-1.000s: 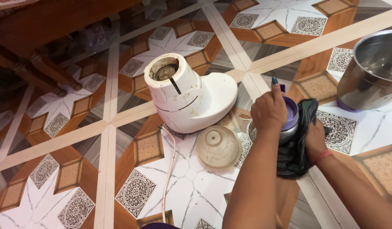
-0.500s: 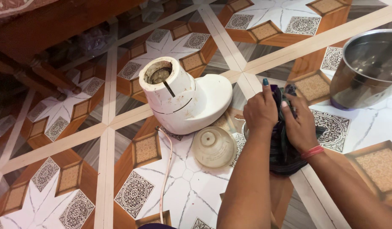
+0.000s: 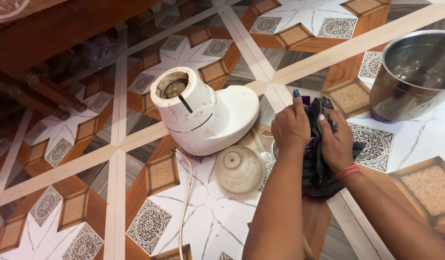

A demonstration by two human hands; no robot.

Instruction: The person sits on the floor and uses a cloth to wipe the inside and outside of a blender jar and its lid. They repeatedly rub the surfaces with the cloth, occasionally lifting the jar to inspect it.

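Observation:
My left hand (image 3: 291,129) grips a small steel jar with a purple base; only a sliver of purple (image 3: 306,100) shows behind the cloth. My right hand (image 3: 336,139) presses a dark striped cloth (image 3: 315,169) over that jar, covering most of it. A white mixer base (image 3: 203,111) with a stained top socket stands just left of my hands. A clear plastic dome lid (image 3: 239,168) lies on the floor beside my left forearm.
A large steel jar (image 3: 415,77) with a purple base stands at the upper right. The mixer's pale cord (image 3: 185,197) runs down toward the bottom edge. Dark wooden furniture (image 3: 49,43) fills the upper left. The floor is patterned tile (image 3: 78,159).
The small jar's purple base was exposed a second ago with the cloth below it. My right hand has since brought the cloth up over the jar. The view drifted slightly.

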